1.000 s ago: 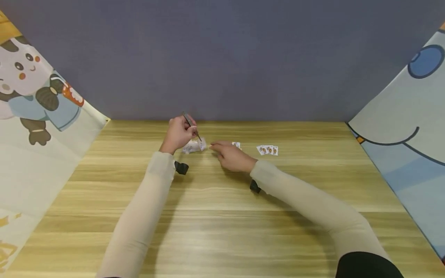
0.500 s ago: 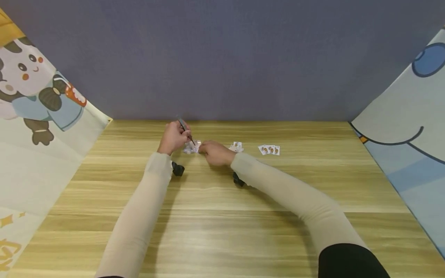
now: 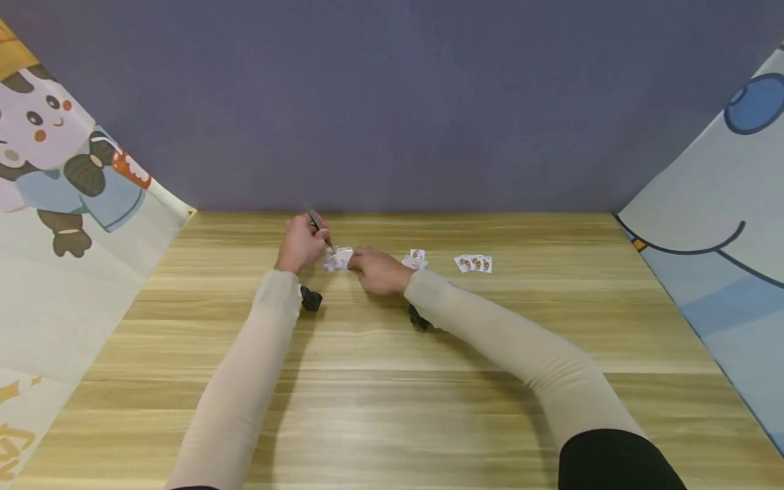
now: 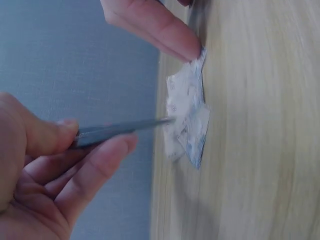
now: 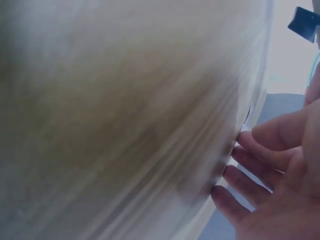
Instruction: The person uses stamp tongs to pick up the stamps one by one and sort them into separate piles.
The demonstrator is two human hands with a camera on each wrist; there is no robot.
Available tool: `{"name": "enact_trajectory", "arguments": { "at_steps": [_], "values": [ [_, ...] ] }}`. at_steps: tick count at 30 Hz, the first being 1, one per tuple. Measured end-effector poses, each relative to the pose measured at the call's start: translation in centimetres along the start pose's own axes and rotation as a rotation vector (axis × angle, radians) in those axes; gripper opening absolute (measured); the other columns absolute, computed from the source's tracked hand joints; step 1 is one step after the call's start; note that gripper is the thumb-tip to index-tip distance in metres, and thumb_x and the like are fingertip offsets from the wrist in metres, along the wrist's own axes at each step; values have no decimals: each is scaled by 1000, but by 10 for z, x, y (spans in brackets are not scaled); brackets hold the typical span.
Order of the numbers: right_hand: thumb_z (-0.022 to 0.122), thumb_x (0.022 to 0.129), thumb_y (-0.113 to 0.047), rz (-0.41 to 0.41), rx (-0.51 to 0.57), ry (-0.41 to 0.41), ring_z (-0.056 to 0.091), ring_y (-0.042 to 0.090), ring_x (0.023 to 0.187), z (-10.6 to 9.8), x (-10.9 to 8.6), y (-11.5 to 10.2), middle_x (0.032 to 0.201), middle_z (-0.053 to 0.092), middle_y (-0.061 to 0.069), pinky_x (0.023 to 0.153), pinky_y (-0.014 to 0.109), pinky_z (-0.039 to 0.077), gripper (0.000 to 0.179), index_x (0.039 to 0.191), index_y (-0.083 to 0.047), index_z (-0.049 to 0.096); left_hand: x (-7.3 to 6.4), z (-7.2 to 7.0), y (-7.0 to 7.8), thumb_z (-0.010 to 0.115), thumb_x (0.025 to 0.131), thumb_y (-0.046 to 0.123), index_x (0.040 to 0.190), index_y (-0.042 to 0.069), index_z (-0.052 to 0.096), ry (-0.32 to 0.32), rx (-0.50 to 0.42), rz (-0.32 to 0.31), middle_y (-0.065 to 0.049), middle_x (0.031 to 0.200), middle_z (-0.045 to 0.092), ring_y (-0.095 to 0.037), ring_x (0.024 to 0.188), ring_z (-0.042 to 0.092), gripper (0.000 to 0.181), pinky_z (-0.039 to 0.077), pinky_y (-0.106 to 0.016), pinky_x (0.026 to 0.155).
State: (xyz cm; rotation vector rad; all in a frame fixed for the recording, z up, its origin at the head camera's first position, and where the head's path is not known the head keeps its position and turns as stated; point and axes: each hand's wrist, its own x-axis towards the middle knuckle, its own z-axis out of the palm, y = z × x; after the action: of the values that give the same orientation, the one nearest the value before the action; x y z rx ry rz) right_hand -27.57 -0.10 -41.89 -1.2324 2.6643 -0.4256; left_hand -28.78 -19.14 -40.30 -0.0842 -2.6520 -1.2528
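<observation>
My left hand (image 3: 301, 243) pinches dark tweezers (image 4: 115, 131) between thumb and fingers. Their tip is right at a small pile of white papers with pale blue print (image 4: 185, 95), lying toward the back of the table. From the other side my right hand (image 3: 381, 269) rests on the table, one extended fingertip pressing the near end of that pile. In the right wrist view its fingers (image 5: 245, 185) are loosely bent, tips against the wood, and a bit of white shows by the index fingertip.
Right of my right hand lie a small printed card (image 3: 418, 254) and pale scraps (image 3: 412, 263). Farther right is a fanned row of white cards with orange figures (image 3: 474, 263). A grey-blue partition (image 3: 392, 102) rises behind the wooden table (image 3: 392, 408).
A second ago the tweezers held a small piece up beside the pile. My right hand has moved left onto the pile, and the tweezers have shifted slightly left and lower.
</observation>
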Motion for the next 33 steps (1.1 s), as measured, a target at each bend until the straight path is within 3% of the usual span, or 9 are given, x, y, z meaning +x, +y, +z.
{"name": "enact_trajectory", "arguments": {
  "at_steps": [6, 10, 14, 24, 28, 33],
  "values": [
    [46, 93, 1, -4, 10, 16, 49, 22, 117, 1, -1, 1, 121, 54, 8, 104, 30, 34, 33, 123, -3, 60, -1, -2, 4, 57, 89, 3, 93, 1, 63, 132, 83, 19, -14, 86, 69, -25, 79, 66, 8, 52, -37, 71],
    [46, 96, -1, 2, 55, 35, 50, 22, 117, 0, -4, 6, 126, 54, 9, 102, 31, 36, 32, 123, -4, 61, -1, -2, 18, 59, 91, 9, 95, 3, 64, 180, 74, 64, -11, 85, 69, -24, 75, 65, 9, 53, -37, 67],
    [47, 97, -5, 32, 94, 62, 47, 24, 122, -9, -11, 12, 133, 51, 10, 104, 34, 34, 30, 125, -3, 60, -1, 0, 35, 61, 92, 12, 94, 5, 65, 189, 55, 108, -8, 83, 69, -21, 70, 64, 9, 53, -34, 64],
    [39, 97, 0, 159, 208, 83, 42, 29, 127, -35, -52, 52, 139, 45, 15, 104, 38, 34, 35, 127, 5, 55, -4, 23, 56, 59, 94, 13, 93, 5, 66, 76, 14, 190, -5, 76, 66, -17, 59, 58, 11, 48, -32, 56],
    [40, 94, 3, 152, 145, 116, 44, 31, 123, -34, -71, 67, 131, 50, 17, 103, 40, 36, 34, 121, 6, 59, -3, 36, 58, 59, 94, 12, 94, 5, 63, 4, -30, 184, -4, 80, 66, -15, 67, 61, 8, 50, -32, 60],
    [43, 93, 6, 119, 101, 143, 52, 29, 113, -31, -88, 76, 118, 59, 15, 96, 38, 42, 31, 113, 3, 66, -2, 53, 65, 59, 93, 10, 95, 5, 61, -98, -76, 127, -6, 86, 67, -17, 77, 65, 5, 53, -30, 64]
  ]
}}
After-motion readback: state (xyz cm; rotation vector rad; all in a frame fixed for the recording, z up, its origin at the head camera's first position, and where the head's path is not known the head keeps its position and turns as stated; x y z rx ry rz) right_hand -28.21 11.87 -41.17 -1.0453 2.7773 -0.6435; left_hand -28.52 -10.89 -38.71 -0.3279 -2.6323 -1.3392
